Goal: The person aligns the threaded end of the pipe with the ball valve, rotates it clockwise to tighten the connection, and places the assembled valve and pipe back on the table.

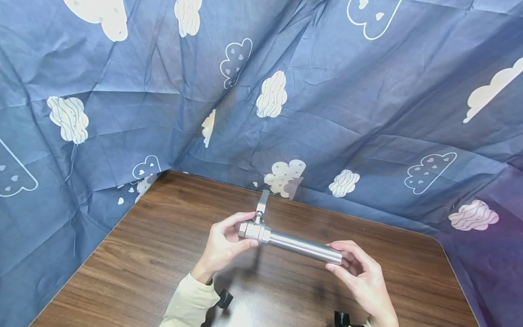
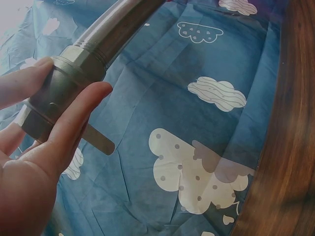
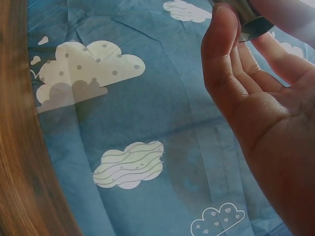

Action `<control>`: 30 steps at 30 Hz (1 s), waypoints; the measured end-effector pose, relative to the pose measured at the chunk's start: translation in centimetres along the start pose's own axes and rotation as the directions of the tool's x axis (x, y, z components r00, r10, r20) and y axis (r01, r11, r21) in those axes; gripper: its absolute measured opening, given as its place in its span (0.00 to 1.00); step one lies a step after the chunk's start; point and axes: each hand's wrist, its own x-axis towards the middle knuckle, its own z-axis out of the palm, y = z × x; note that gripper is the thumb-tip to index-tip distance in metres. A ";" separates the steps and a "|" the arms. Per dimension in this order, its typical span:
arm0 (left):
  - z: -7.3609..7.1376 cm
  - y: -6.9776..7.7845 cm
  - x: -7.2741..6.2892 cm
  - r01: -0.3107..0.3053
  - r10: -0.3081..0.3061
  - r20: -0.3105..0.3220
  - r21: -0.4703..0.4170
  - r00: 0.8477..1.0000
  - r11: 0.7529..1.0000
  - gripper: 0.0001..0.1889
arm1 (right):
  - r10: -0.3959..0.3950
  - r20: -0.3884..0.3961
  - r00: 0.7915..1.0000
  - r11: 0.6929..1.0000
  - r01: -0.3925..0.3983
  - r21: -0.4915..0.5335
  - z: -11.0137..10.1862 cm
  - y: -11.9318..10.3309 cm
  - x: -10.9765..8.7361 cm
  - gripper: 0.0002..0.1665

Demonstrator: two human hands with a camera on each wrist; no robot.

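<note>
A silver metal ball valve [image 1: 252,230] with a flat lever handle [image 1: 263,202] is joined to a smooth steel pipe [image 1: 302,246]. My left hand [image 1: 222,247] grips the valve body between thumb and fingers, with the lever pointing away from me. At the pipe's far right end, my right hand [image 1: 363,277] pinches it with thumb and fingertips. The whole piece is held above the table, sloping slightly down to the right. In the left wrist view the valve [image 2: 61,93] meets the pipe at a hex collar. The right wrist view shows only the pipe's open end [image 3: 256,28].
Beneath the hands lies a brown wood-grain table [image 1: 155,254]. A blue curtain [image 1: 327,91] printed with white clouds hangs along its back and sides. Black straps or mounts [image 1: 224,299] sit at the wrists, beside a cream sleeve [image 1: 189,299].
</note>
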 end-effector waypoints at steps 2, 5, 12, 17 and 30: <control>0.0 -0.1 0.0 -0.015 0.015 0.007 -0.005 1.000 1.000 0.30 | 0.007 0.000 1.000 1.000 -0.007 -0.004 0.0 0.0 0.0 0.30; -0.1 -0.1 0.0 -0.022 0.022 0.011 -0.010 1.000 1.000 0.30 | 0.014 0.000 1.000 1.000 -0.014 -0.009 0.0 0.0 0.0 0.29; -0.1 -0.1 0.0 -0.013 0.013 0.009 -0.004 1.000 1.000 0.30 | 0.070 -0.014 0.997 0.995 -0.071 -0.072 -0.1 0.0 0.1 0.27; -0.1 -0.1 0.0 -0.012 0.012 0.009 -0.003 1.000 1.000 0.30 | 0.101 -0.014 0.995 0.989 -0.102 -0.111 -0.2 0.0 0.0 0.25; -0.1 -0.1 0.0 -0.008 0.008 0.014 -0.006 1.000 1.000 0.30 | 0.084 -0.012 0.996 0.985 -0.085 -0.148 -0.2 0.2 0.0 0.24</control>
